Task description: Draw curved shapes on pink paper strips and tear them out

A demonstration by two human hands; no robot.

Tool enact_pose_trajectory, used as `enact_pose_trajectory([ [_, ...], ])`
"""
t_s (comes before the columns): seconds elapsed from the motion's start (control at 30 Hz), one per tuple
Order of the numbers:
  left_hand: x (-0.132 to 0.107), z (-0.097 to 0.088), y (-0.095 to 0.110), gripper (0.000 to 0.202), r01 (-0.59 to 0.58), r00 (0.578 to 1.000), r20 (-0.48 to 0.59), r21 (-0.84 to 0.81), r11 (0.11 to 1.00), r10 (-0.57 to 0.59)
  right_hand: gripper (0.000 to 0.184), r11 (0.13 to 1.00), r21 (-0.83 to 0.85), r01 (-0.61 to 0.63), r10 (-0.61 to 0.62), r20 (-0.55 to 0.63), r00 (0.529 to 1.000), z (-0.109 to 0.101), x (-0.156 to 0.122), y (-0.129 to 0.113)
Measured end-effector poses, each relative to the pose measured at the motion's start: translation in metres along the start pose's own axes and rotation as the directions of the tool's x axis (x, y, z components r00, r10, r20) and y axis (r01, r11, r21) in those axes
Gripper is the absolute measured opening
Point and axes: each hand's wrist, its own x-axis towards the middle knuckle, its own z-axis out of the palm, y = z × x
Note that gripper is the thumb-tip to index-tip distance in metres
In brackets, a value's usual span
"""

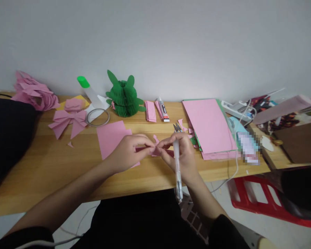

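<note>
Only legible print is on the glue tube [164, 110], lying at the far middle of the counter [54, 162]. It has a black label band with white characters running along its length, reads roughly "7000", leading character too small to tell. Flat device [247, 147] on the right is pixelated, nothing readable, and the printed packaging [287, 119] far right shows colours only, no letters resolve.

bare hands [129, 152], bare forearms [75, 193], black sleeves [224, 226], black clothing at lap [134, 214]
</note>
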Motion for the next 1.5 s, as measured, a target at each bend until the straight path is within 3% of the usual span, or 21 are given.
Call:
enact_pose_trajectory([
  [0.27, -0.001, 0.007, -0.009, 0.014, -0.032, 0.999, -0.008, 0.081, 0.996, 0.033, 0.028, 0.994, -0.039, -0.102, 0.104, 0.054, 0.993, 0.000, -0.001, 0.004],
  [0.5, -0.002, 0.012, -0.011, 0.015, -0.080, 0.997, 0.004, 0.154, 0.985, 0.081, 0.028, 0.982, -0.153, -0.107, 0.121, 0.087, 0.989, -0.003, -0.005, 0.005],
  [0.67, 0.001, 0.016, -0.012, 0.018, -0.134, 0.991, 0.020, 0.205, 0.970, 0.133, 0.030, 0.984, -0.134, -0.118, 0.135, 0.122, 0.983, -0.008, -0.008, 0.007],
  [0.8, 0.001, 0.020, -0.016, 0.018, -0.201, 0.979, 0.036, 0.260, 0.944, 0.199, 0.027, 0.988, -0.096, -0.117, 0.131, 0.154, 0.979, -0.015, -0.011, 0.009],
  [0.93, 0.002, 0.026, -0.017, 0.016, -0.337, 0.939, 0.035, 0.303, 0.891, 0.343, 0.026, 0.987, -0.101, -0.123, 0.140, 0.188, 0.972, -0.025, -0.014, 0.015],
  [1.17, 0.010, 0.030, -0.014, 0.019, -0.383, 0.922, 0.072, 0.336, 0.861, 0.382, 0.025, 0.991, -0.026, -0.130, 0.133, 0.160, 0.978, -0.053, -0.020, 0.027],
  [1.33, 0.013, 0.023, -0.018, 0.018, -0.350, 0.934, 0.062, 0.364, 0.863, 0.352, 0.028, 0.978, -0.146, -0.148, 0.160, 0.071, 0.985, -0.076, -0.023, 0.032],
  [1.43, 0.011, 0.021, -0.020, 0.014, -0.324, 0.945, 0.074, 0.352, 0.878, 0.319, 0.027, 0.978, -0.141, -0.154, 0.152, -0.024, 0.988, -0.079, -0.025, 0.032],
  [1.5, 0.010, 0.024, -0.021, 0.013, -0.305, 0.952, 0.093, 0.331, 0.893, 0.290, 0.027, 0.988, -0.098, -0.120, 0.119, -0.014, 0.993, -0.073, -0.025, 0.030],
])
